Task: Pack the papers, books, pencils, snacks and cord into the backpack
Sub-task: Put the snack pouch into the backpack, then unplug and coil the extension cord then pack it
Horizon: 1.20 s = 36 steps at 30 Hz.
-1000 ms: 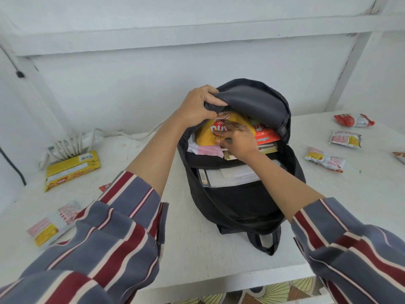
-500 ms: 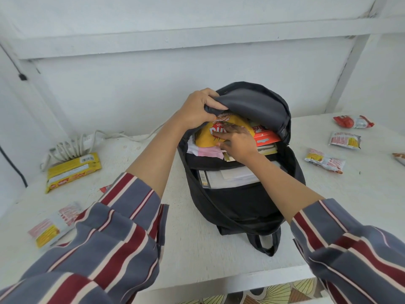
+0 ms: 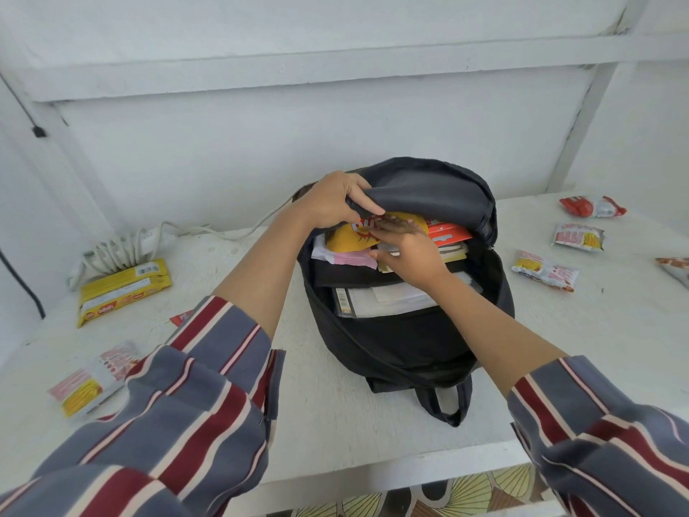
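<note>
- well, the left hand (image 3: 332, 199) pinches the flap (image 3: 428, 195) of the backpack (image 3: 410, 348) at its 12 o'clock rim, thumb over the fabric, lifting it so the mouth gapes.
- the right hand (image 3: 406, 248) lies flat with straight fingers on the yellow bag (image 3: 346, 240) in the main pocket. it presses rather than grasps, likely to slide the bag deeper under the flap.
- a flat push suits a soft, puffy bag, i judge, and the limp flap would flop shut if let go.
- toward 3 o'clock of the bag sits a red box (image 3: 447, 233) over some books. papers (image 3: 387, 300) stand in the nearer pocket, toward 6 o'clock.
- out on the table (image 3: 335, 423), not yet packed: the cord (image 3: 123, 248) coiled at 9 o'clock by the wall, a yellow pack (image 3: 123, 289) just beside it, and a packet (image 3: 93, 378) at 8 o'clock near the left sleeve.
- more snacks (image 3: 544, 270) lie well apart at 2 to 3 o'clock.
- pencils i cannot find.
</note>
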Motion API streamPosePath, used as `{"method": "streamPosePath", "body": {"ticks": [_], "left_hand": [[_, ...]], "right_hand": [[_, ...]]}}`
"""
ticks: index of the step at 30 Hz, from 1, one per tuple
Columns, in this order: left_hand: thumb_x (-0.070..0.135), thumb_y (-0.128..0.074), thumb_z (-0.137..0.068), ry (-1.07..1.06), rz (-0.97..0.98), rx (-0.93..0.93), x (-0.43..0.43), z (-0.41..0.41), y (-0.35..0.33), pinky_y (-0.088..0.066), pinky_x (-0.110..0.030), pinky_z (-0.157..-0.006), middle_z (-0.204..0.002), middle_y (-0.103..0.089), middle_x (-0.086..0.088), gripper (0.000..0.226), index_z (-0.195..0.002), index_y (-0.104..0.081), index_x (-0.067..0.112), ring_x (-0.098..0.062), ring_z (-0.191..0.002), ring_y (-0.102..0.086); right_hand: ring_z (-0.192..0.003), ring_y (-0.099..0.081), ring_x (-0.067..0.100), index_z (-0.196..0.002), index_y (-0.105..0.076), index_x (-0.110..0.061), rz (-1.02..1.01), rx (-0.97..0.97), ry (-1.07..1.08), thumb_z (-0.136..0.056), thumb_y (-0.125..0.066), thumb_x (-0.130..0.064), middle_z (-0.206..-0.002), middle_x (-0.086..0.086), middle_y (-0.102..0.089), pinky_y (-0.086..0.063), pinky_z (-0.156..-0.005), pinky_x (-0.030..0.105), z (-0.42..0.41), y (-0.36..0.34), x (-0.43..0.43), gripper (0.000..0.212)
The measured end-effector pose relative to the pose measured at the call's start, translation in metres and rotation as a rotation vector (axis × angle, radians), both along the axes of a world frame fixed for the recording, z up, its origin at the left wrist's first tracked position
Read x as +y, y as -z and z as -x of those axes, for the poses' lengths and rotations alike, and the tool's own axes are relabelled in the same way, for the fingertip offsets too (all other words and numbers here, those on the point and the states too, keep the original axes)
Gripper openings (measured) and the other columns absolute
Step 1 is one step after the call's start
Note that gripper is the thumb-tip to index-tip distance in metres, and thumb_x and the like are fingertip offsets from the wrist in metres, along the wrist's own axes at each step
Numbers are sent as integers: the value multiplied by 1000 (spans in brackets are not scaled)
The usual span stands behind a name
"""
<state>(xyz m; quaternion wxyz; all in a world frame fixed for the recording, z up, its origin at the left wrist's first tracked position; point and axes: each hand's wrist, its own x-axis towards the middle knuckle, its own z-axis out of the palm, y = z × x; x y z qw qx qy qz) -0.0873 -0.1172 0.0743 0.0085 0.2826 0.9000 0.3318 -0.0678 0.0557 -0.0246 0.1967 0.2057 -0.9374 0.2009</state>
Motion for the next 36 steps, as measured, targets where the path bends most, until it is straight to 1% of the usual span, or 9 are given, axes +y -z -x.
{"method": "streamPosePath", "body": {"ticks": [4, 8, 10, 13, 16, 20, 23, 27, 36], "left_hand": [[-14, -62, -74, 7, 39, -3, 0, -3, 5, -42, -33, -99, -112, -55, 4, 42, -102, -71, 17, -19, -109, -52], [-9, -64, -75, -5, 120, 1, 1, -6, 18, -39, -36, -102, -121, -57, 4, 37, -98, -74, 18, -20, -113, -51], [-8, -63, -77, -12, 181, 12, 4, -10, 24, -37, -31, -100, -126, -55, 4, 35, -98, -75, 18, -18, -114, -50], [-4, -62, -79, -35, 274, 36, 10, -17, 31, -35, -29, -98, -131, -52, 4, 33, -97, -75, 20, -15, -117, -47], [-1, -64, -80, -48, 270, -12, 10, -22, 37, -39, -28, -94, -132, -50, 5, 29, -96, -76, 20, -13, -116, -47], [7, -72, -78, -30, 98, -96, 4, -30, 38, -42, -17, -87, -127, -52, 5, 20, -94, -76, 18, -11, -115, -47], [7, -72, -77, -57, -72, -118, 1, -36, 36, -39, -25, -100, -119, -60, 2, 24, -99, -73, 15, -12, -115, -52], [20, -69, -83, -157, -207, -48, 0, -43, 39, -40, -25, -92, -118, -63, 4, 32, -115, -66, 22, -12, -110, -55], [31, -56, -92, -401, 21, 171, -18, -74, 31, -39, -33, -97, -132, -54, 1, 33, -124, -58, 23, -17, -120, -50]], "right_hand": [[-128, -48, 22, -122, -62, -13, 61, 43, -76, -85, -64, -23, -130, 8, -58, -33, -109, 35, -14, 4, 11, 38], [-94, -67, 21, -97, -74, -9, 311, 100, -77, -78, -52, -28, -98, 7, -73, -54, -81, 34, -42, -1, 22, 35], [-81, -68, 16, -87, -75, -6, 455, 168, -56, -77, -51, -26, -85, 8, -73, -55, -74, 30, -49, -5, 30, 33], [-74, -65, 2, -83, -74, -4, 649, 206, 5, -79, -55, -14, -79, 7, -71, -51, -72, 15, -51, -16, 39, 23], [-76, -63, -2, -87, -74, -7, 772, 173, 115, -82, -57, -3, -82, 3, -70, -51, -74, 14, -50, -28, 48, 18], [-92, -56, 8, -102, -71, -11, 626, 101, 178, -82, -61, -7, -97, -6, -65, -43, -85, 18, -45, -36, 56, 22], [-103, -52, 12, -105, -70, -11, 427, 127, 146, -82, -66, -10, -106, -1, -66, -33, -91, 18, -43, -36, 56, 24], [-115, -53, 25, -110, -69, -9, 245, 140, 155, -85, -64, -17, -119, 8, -64, -31, -98, 23, -40, -37, 50, 26], [-125, -46, 23, -120, -62, -11, 84, 91, 98, -91, -55, -22, -132, 6, -56, -30, -106, 33, -47, -53, 12, 32]]}}
